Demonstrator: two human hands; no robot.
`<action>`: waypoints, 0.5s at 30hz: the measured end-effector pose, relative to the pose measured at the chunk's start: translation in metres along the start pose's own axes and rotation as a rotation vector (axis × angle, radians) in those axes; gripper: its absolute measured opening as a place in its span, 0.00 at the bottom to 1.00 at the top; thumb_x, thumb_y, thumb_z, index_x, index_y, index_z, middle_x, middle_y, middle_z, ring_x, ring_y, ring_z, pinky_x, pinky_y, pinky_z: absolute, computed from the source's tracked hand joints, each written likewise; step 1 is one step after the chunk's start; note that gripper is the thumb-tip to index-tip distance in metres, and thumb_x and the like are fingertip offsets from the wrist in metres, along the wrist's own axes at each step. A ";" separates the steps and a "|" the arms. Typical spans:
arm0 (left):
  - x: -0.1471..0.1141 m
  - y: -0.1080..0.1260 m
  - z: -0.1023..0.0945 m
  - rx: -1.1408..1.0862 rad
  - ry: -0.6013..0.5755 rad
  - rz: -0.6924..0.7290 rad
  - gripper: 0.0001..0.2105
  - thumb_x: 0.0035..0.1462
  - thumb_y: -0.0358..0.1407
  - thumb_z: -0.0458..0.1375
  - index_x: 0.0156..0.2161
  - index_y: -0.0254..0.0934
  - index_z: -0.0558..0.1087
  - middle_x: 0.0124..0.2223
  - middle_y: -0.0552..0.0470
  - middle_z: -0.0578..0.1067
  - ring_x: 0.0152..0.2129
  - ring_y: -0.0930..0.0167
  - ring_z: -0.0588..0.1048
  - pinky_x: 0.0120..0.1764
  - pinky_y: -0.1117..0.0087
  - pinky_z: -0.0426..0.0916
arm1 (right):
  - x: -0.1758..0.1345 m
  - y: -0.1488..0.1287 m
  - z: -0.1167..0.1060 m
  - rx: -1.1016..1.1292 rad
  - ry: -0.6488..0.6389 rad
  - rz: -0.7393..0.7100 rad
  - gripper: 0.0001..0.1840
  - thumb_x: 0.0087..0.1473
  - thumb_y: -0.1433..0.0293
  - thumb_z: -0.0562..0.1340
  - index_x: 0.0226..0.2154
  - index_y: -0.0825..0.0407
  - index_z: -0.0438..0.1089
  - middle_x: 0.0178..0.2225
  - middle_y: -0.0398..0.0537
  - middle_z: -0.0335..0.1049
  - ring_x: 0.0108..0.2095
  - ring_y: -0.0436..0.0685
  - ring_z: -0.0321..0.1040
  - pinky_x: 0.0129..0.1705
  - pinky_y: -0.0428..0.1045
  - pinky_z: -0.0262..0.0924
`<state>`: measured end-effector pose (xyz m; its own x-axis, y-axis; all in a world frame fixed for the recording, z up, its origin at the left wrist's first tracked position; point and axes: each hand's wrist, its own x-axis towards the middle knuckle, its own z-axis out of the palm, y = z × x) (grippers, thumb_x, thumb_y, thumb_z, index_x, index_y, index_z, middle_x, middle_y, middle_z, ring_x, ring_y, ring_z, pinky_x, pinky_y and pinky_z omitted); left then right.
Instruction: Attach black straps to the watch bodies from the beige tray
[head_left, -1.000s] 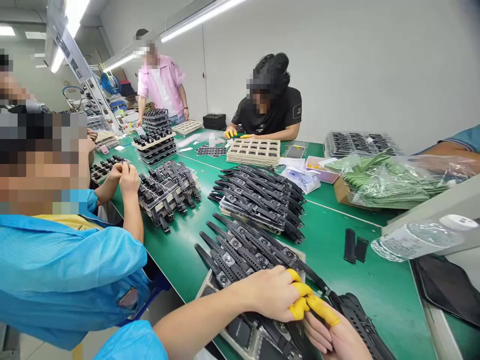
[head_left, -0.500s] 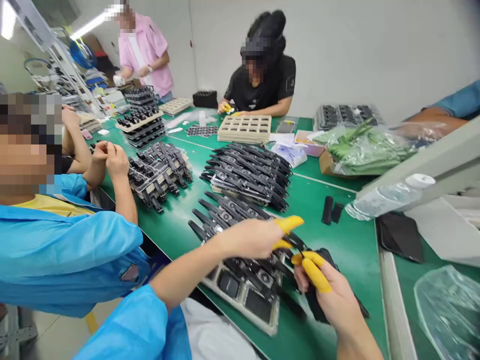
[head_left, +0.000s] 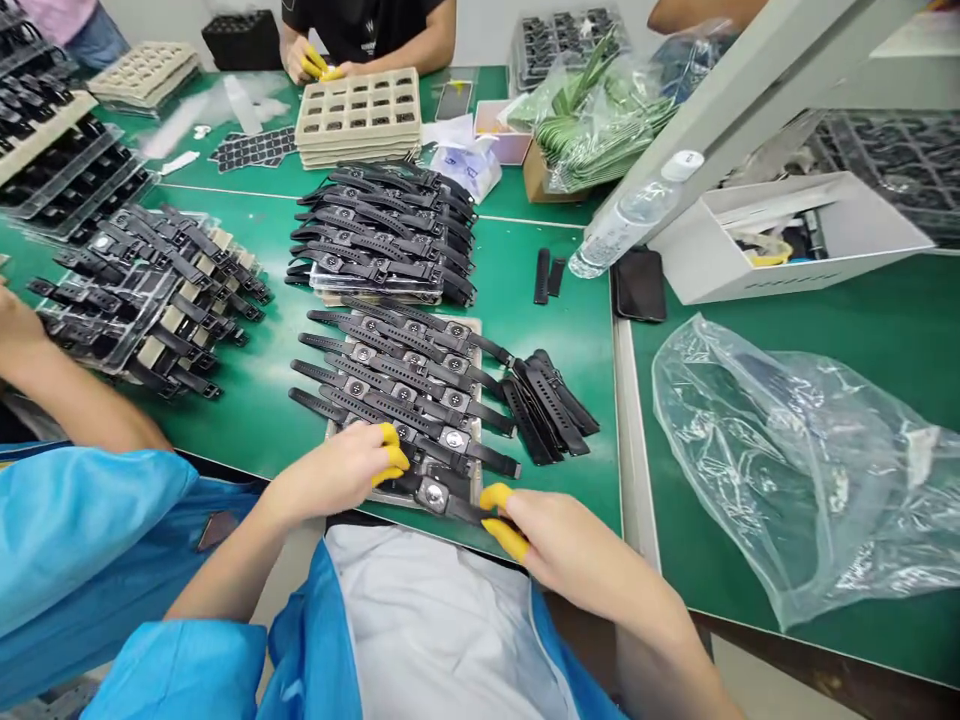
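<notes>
I have a bare lane of worktop point(head_left: 262, 425) left of the near watches point(head_left: 405, 395), ending at a neighbouring stack point(head_left: 150, 300). Straight ahead, a higher pile of watches point(head_left: 382, 240) blocks me. Loose straps point(head_left: 546, 405) obstruct the right hand point(head_left: 555, 530) forward; beyond them, an open strip reaches the pale rail point(head_left: 636, 430).

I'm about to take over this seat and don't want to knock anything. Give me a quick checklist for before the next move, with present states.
1. Right hand has a grip on the nearest watch's strap: ok.
2. Left hand has a secure grip: cannot tell; the hand hides what it touches.
3. Nearest watch has its round sensor side up: ok.
4. Loose straps apart from both hands: ok, piled right of the tray.
5. Bottle capped: ok.
</notes>
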<state>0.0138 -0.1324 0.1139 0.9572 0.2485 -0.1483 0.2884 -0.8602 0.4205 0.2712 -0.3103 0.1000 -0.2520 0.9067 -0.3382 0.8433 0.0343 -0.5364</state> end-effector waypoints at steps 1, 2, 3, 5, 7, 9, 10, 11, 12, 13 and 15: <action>0.001 0.003 0.010 0.047 0.026 0.023 0.11 0.68 0.27 0.51 0.45 0.37 0.76 0.46 0.46 0.76 0.41 0.66 0.73 0.45 0.66 0.69 | -0.005 0.002 0.007 -0.029 -0.022 0.030 0.07 0.66 0.73 0.57 0.34 0.49 0.64 0.31 0.45 0.73 0.29 0.58 0.72 0.29 0.51 0.52; 0.004 0.005 0.019 0.095 0.066 0.042 0.11 0.68 0.27 0.51 0.45 0.36 0.76 0.46 0.45 0.75 0.41 0.65 0.72 0.45 0.65 0.69 | -0.009 0.004 0.013 -0.061 -0.023 0.069 0.07 0.65 0.73 0.58 0.33 0.49 0.64 0.30 0.46 0.73 0.29 0.59 0.72 0.29 0.51 0.52; 0.007 0.006 0.027 0.140 0.113 0.062 0.11 0.68 0.26 0.50 0.45 0.36 0.76 0.46 0.44 0.75 0.42 0.64 0.72 0.46 0.64 0.69 | -0.012 0.006 0.017 -0.085 -0.010 0.104 0.07 0.65 0.73 0.58 0.33 0.49 0.64 0.30 0.46 0.73 0.29 0.59 0.72 0.29 0.51 0.53; 0.012 0.004 0.039 0.216 0.235 0.094 0.10 0.69 0.27 0.51 0.46 0.35 0.75 0.47 0.43 0.74 0.44 0.63 0.71 0.49 0.61 0.69 | -0.015 0.009 0.018 -0.089 0.033 0.127 0.06 0.66 0.72 0.59 0.35 0.49 0.65 0.32 0.46 0.73 0.31 0.60 0.73 0.30 0.52 0.55; 0.011 0.004 0.047 0.274 0.382 0.077 0.07 0.68 0.29 0.54 0.45 0.33 0.75 0.48 0.41 0.74 0.46 0.60 0.70 0.51 0.57 0.68 | -0.017 0.012 0.012 -0.040 0.083 0.085 0.03 0.67 0.70 0.59 0.38 0.49 0.67 0.36 0.47 0.74 0.34 0.59 0.74 0.32 0.51 0.59; 0.005 0.009 0.053 0.312 0.482 0.026 0.05 0.67 0.29 0.57 0.41 0.32 0.76 0.46 0.40 0.75 0.48 0.58 0.69 0.52 0.55 0.68 | -0.019 0.019 0.003 0.021 0.182 0.075 0.05 0.68 0.66 0.59 0.44 0.48 0.69 0.41 0.47 0.74 0.38 0.59 0.74 0.35 0.51 0.63; -0.001 0.013 0.056 0.330 0.493 -0.002 0.05 0.66 0.29 0.57 0.39 0.32 0.76 0.44 0.41 0.75 0.47 0.58 0.69 0.50 0.56 0.69 | -0.019 0.025 -0.001 0.037 0.272 0.120 0.08 0.68 0.64 0.58 0.47 0.48 0.68 0.43 0.48 0.74 0.39 0.59 0.75 0.36 0.51 0.64; -0.006 0.018 0.058 0.357 0.473 -0.031 0.06 0.66 0.29 0.58 0.37 0.32 0.76 0.42 0.41 0.75 0.45 0.58 0.70 0.48 0.57 0.69 | -0.019 0.032 -0.005 0.040 0.382 0.199 0.11 0.68 0.62 0.57 0.49 0.48 0.68 0.45 0.49 0.74 0.40 0.59 0.75 0.37 0.51 0.65; -0.012 0.023 0.060 0.393 0.440 -0.058 0.06 0.66 0.29 0.58 0.37 0.32 0.76 0.41 0.41 0.76 0.44 0.58 0.71 0.46 0.57 0.69 | -0.018 0.040 -0.009 0.029 0.493 0.303 0.13 0.68 0.61 0.57 0.51 0.49 0.67 0.46 0.51 0.73 0.40 0.60 0.75 0.38 0.52 0.65; -0.016 0.029 0.062 0.435 0.400 -0.091 0.06 0.66 0.30 0.58 0.38 0.32 0.77 0.42 0.40 0.76 0.43 0.57 0.71 0.43 0.57 0.68 | -0.017 0.048 -0.011 0.004 0.583 0.411 0.14 0.68 0.61 0.57 0.51 0.49 0.66 0.47 0.52 0.73 0.41 0.61 0.75 0.38 0.52 0.65; -0.020 0.041 0.064 0.515 0.309 -0.171 0.07 0.65 0.30 0.58 0.39 0.31 0.79 0.44 0.38 0.77 0.42 0.55 0.72 0.40 0.56 0.67 | -0.012 0.062 -0.013 -0.052 0.636 0.573 0.12 0.66 0.61 0.57 0.47 0.50 0.66 0.46 0.53 0.74 0.40 0.63 0.75 0.35 0.52 0.63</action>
<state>0.0047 -0.2008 0.0771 0.8833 0.4526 0.1224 0.4635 -0.8822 -0.0829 0.3332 -0.3136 0.0811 0.5204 0.8530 -0.0403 0.7837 -0.4958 -0.3741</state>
